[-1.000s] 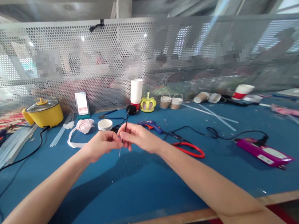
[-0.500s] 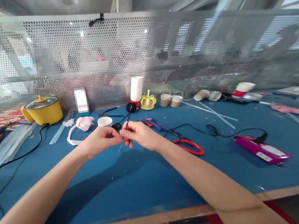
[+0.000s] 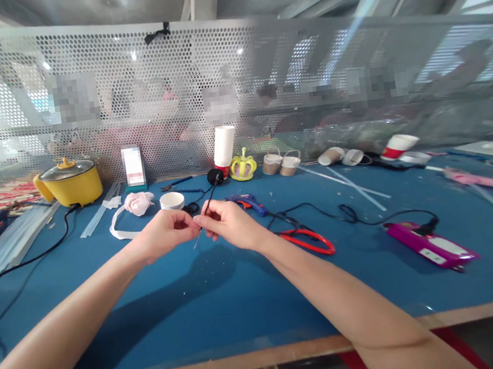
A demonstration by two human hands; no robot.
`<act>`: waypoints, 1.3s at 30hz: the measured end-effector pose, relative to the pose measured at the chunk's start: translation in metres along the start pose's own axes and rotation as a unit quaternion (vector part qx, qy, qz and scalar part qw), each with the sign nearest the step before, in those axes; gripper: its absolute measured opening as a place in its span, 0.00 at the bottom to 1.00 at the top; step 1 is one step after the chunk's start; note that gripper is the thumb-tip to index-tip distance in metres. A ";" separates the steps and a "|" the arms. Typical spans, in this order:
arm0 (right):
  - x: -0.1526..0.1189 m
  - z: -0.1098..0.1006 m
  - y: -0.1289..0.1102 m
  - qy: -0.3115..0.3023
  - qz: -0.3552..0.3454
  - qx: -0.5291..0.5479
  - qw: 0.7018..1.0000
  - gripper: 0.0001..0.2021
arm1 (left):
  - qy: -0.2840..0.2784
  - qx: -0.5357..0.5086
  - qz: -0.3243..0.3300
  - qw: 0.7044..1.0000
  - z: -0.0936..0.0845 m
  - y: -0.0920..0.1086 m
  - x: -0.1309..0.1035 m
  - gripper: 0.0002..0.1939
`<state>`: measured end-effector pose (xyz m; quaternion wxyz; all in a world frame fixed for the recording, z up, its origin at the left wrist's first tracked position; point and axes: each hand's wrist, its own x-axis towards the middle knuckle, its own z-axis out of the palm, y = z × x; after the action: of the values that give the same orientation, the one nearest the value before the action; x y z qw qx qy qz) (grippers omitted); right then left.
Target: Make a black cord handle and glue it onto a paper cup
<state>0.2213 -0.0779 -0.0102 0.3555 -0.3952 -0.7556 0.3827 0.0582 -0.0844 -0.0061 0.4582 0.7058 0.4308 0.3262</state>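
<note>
A thin dark stem (image 3: 209,204) with a round black head (image 3: 215,177) at its top leans between my hands. My right hand (image 3: 229,222) pinches it between thumb and fingers just under the middle. My left hand (image 3: 166,230) is closed too, its thumb and fingertips meeting the lower part of the stem against the right fingers. A thin pale end pokes out below the fingertips. Behind my left hand stand a white tape roll (image 3: 172,201) and a pale pink fabric rose (image 3: 139,203) with a white ribbon (image 3: 119,230).
A blue glue gun (image 3: 249,203) and red-handled tool (image 3: 311,242) lie right of my hands. A purple power strip (image 3: 431,245) sits further right. Along the back are a yellow pot (image 3: 71,184), stacked paper cups (image 3: 224,145), a yellow crown (image 3: 243,167) and small baskets (image 3: 290,164). Glue sticks (image 3: 19,235) lie left.
Both hands hold nearly the same place, fingers still together on the stem. The fingertips have shifted slightly, and the whole view has moved a little.
</note>
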 end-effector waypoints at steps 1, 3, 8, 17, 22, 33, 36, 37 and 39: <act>0.000 0.000 0.000 0.003 0.004 -0.010 1.000 0.11 | 0.001 0.009 0.003 1.000 0.000 -0.001 0.000 0.08; 0.000 0.000 -0.001 0.009 0.012 -0.029 0.999 0.11 | 0.006 0.024 0.007 1.000 0.001 -0.002 0.000 0.07; 0.000 0.001 0.000 0.023 0.020 -0.048 0.998 0.11 | 0.014 0.025 0.010 1.000 0.002 -0.005 0.001 0.07; 0.002 0.003 0.007 0.016 0.020 0.000 1.000 0.17 | 0.010 -0.007 -0.013 1.000 0.006 -0.012 0.003 0.08; 0.004 -0.003 0.009 -0.079 0.005 0.137 0.987 0.15 | -0.056 -0.071 -0.028 0.995 0.002 -0.009 0.002 0.11; 0.005 -0.004 0.011 -0.038 0.022 0.077 0.996 0.14 | -0.035 0.001 -0.001 0.999 -0.003 -0.006 0.003 0.09; 0.005 -0.003 0.011 -0.026 0.020 0.059 0.998 0.15 | -0.011 0.012 0.003 1.000 -0.001 -0.004 0.002 0.08; 0.005 -0.003 0.011 -0.021 0.018 0.054 0.998 0.16 | -0.007 0.013 0.004 1.000 0.000 -0.004 0.003 0.08; 0.005 -0.002 0.010 -0.015 0.014 0.044 0.999 0.16 | -0.001 0.015 0.007 1.000 0.001 -0.004 0.003 0.08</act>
<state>0.2247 -0.0693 -0.0168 0.3562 -0.3839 -0.7376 0.4262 0.0591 -0.0814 -0.0104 0.4452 0.7163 0.4301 0.3221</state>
